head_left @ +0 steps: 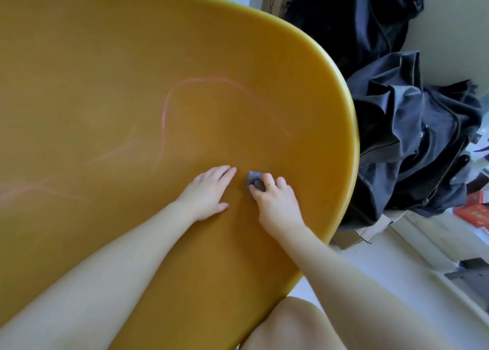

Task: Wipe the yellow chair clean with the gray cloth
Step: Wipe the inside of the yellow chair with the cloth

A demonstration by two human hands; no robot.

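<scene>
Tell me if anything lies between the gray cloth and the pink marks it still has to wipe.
Nothing visible does. The gray cloth, bunched under the right hand, sits on bare yellow chair surface below the pink marks. The left hand rests flat just beside the cloth, left of a straight path up to them.

A smooth mustard-yellow plastic chair seat [132,85] fills most of the frame, marked with faint pink scribble lines [164,116] at centre and lower left. Just right of centre, the right hand [275,198] clutches a small bunched gray cloth [254,181] against the seat. The left hand [209,191] lies flat just beside it. Crumpled dark fabric [412,143] sits at right.
</scene>
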